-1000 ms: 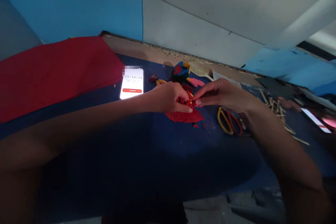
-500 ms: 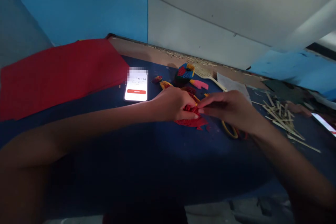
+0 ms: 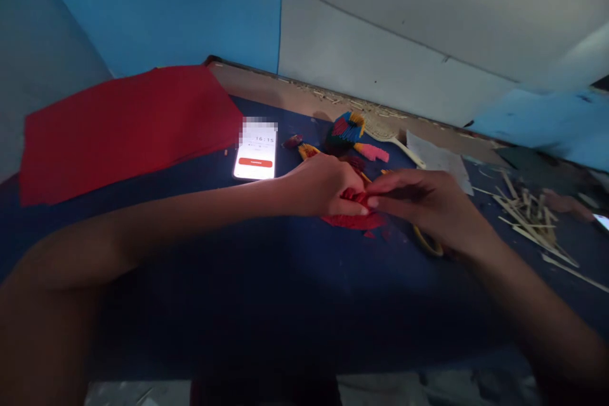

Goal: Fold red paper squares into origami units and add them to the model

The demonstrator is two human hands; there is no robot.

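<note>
My left hand is closed on a bundle of folded red pieces over the dark blue table cover. Thumb and forefinger of my right hand are pinched together at the bundle's right side, against the left fingertips. What that pinch holds is too small to make out. Just beyond the hands are a yellow-and-red piece, a multicoloured folded object and a pink folded piece. Below my right hand, a yellow scissors-like handle shows in part.
A lit phone lies left of the hands, with a large red sheet beyond it. Behind are a pale hairbrush and white paper. Thin sticks lie at right, near another person's hand.
The view has shifted, so the table items appear a little farther right. Both hands keep their hold at the red bundle, with only slight finger movement.
</note>
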